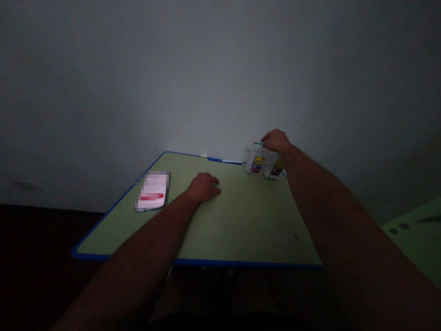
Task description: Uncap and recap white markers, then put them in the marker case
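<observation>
My left hand (205,187) rests on the light-green tabletop (237,220), its thumb and fingers apart and nothing in them. At the back right stand two clear plastic cases with yellow, red and dark labels, the left case (255,161) and the right case (274,166). Over them is my right hand (276,140), palm down with its fingers closed near the top of the left case. Small coloured tips (257,143) show beside those fingers. What they grip is too small and dim to make out. The hand and wrist cover part of the right case's top.
A pale slab-shaped object (153,189), blurred by pixels and with a red band, lies at the table's left. A blue edge (196,262) borders the tabletop. Behind it rises a plain grey wall (206,82). Another green surface (420,230) is at far right.
</observation>
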Motion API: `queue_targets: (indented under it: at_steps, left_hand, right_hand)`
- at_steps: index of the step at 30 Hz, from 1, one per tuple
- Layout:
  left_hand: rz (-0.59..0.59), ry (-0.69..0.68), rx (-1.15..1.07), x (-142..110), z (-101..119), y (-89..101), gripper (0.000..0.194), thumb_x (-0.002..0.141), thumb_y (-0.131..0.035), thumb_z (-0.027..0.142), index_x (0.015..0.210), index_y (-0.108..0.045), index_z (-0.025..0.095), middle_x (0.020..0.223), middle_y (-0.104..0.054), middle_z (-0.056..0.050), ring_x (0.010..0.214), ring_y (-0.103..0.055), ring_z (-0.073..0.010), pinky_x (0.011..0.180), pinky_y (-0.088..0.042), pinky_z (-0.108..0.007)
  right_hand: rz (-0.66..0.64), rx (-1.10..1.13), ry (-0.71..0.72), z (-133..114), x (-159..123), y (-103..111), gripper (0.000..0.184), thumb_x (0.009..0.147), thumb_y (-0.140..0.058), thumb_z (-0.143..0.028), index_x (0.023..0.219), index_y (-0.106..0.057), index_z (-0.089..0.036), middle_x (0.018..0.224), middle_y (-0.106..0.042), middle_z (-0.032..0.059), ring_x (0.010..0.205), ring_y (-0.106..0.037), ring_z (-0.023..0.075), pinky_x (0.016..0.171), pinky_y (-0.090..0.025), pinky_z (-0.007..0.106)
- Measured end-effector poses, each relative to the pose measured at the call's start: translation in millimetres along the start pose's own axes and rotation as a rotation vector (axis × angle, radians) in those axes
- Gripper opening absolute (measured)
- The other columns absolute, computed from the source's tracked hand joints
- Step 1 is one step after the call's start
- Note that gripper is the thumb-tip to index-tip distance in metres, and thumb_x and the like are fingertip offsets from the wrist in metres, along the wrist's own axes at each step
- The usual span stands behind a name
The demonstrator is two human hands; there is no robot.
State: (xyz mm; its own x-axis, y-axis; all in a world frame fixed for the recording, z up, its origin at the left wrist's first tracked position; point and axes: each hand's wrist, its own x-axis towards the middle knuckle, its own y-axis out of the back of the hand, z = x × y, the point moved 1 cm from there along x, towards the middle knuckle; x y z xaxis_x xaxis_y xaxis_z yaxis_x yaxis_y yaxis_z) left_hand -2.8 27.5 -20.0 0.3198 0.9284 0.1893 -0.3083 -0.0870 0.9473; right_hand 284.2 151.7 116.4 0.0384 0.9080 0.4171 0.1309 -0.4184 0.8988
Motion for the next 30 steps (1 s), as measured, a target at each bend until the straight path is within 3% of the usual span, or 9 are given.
queue_targets:
  at_steps: [3, 17, 30]
  left_hand:
    - [0.007, -0.001, -0.004, 0.1, -0.7, -0.8, 0.047, 0.081, -0.064, 0.047, 0.122, -0.074, 0.025, 0.126, -0.068, -0.011, 0.119, -0.061, -0.0301, 0.104, -0.048, -0.04]
    - [0.003, 0.007, -0.008, 0.8, 0.8, 0.1, 0.047, 0.081, -0.064, 0.048, 0.122, -0.074, 0.027, 0.128, -0.068, -0.009, 0.12, -0.06, -0.0297, 0.105, -0.047, -0.04]
    - [0.014, -0.006, -0.022, 1.5, -1.3, -1.3, 0.047, 0.081, -0.065, 0.047, 0.121, -0.074, 0.025, 0.127, -0.068, -0.01, 0.119, -0.06, -0.0302, 0.105, -0.048, -0.04]
  right_hand:
    - [-0.064, 0.018, -0.064, -6.1, -5.7, 5.9, 0.034, 0.072, -0.074, -0.013, 0.104, -0.081, -0.019, 0.103, -0.077, 0.0096, 0.096, -0.071, 0.0263, 0.089, -0.058, 0.037]
    - [-0.036, -0.057, 0.06, -8.4, -4.7, 0.5, 0.028, 0.075, -0.074, -0.016, 0.101, -0.082, -0.022, 0.11, -0.075, 0.0077, 0.102, -0.07, 0.0247, 0.089, -0.055, 0.033]
    - [-0.026, -0.058, 0.068, -9.3, -5.1, 2.0, 0.025, 0.072, -0.078, -0.017, 0.096, -0.081, -0.023, 0.107, -0.075, 0.0063, 0.099, -0.07, 0.0236, 0.09, -0.054, 0.033]
